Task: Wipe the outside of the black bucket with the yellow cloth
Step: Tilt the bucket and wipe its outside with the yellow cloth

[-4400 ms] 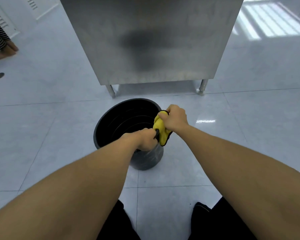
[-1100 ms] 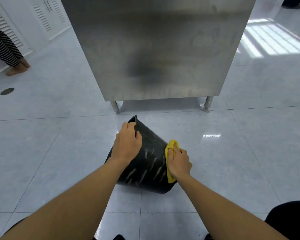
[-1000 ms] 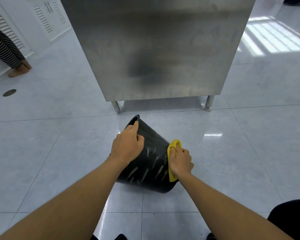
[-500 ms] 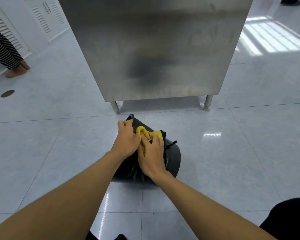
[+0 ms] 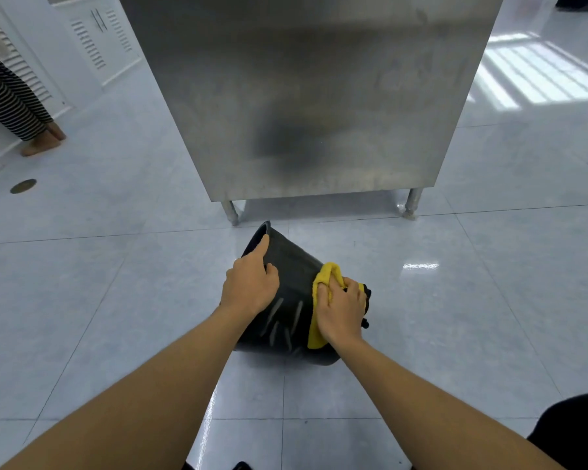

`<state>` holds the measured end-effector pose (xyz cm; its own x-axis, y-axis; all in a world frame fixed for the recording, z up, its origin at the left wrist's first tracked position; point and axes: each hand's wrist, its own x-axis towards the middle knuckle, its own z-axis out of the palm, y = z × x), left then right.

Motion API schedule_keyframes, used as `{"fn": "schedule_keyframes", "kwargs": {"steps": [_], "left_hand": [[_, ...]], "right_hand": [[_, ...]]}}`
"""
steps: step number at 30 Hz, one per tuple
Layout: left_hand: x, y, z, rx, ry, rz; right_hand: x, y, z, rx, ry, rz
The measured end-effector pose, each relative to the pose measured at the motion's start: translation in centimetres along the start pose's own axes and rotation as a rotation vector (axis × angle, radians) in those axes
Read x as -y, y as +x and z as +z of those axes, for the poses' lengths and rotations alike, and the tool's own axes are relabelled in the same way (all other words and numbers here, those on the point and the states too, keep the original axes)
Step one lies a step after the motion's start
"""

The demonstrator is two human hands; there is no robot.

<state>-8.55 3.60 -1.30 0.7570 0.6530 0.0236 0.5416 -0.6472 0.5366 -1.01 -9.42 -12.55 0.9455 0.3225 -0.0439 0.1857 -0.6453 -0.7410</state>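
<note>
The black bucket (image 5: 291, 296) is tipped over on the tiled floor, its mouth turned away from me toward the steel cabinet. Pale streaks mark its outer wall. My left hand (image 5: 250, 283) grips the bucket's upper side near the rim, fingers over the edge. My right hand (image 5: 340, 310) presses the yellow cloth (image 5: 321, 283) flat against the bucket's right side wall, near the base. Part of the cloth is hidden under my palm.
A stainless steel cabinet (image 5: 306, 96) on short legs stands just beyond the bucket. A person in striped trousers (image 5: 11, 103) stands at the far left by white louvred doors. A round floor drain (image 5: 22, 185) lies left. Glossy grey tiles surround the bucket.
My right hand has slid the cloth from the bucket's top, beside my left hand, back to its right side. Earlier the bucket stood upright; now it lies tipped.
</note>
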Motion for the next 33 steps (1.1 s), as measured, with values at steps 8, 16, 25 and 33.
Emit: {"fn": "schedule_keyframes", "kwargs": {"steps": [8, 16, 25, 33], "left_hand": [[-0.6, 0.6, 0.0, 0.113, -0.184, 0.009], [-1.0, 0.6, 0.7, 0.066, -0.328, -0.118], [-0.1, 0.9, 0.1, 0.118, -0.214, -0.126], [-0.4, 0.5, 0.8, 0.171, -0.095, -0.119]], "right_hand": [[5.1, -1.7, 0.7, -0.001, 0.048, -0.352], [5.1, -1.5, 0.7, -0.016, 0.052, -0.366], [-1.4, 0.0, -0.5, -0.018, -0.071, -0.027], [-3.0, 0.0, -1.0, 0.009, 0.015, 0.212]]}}
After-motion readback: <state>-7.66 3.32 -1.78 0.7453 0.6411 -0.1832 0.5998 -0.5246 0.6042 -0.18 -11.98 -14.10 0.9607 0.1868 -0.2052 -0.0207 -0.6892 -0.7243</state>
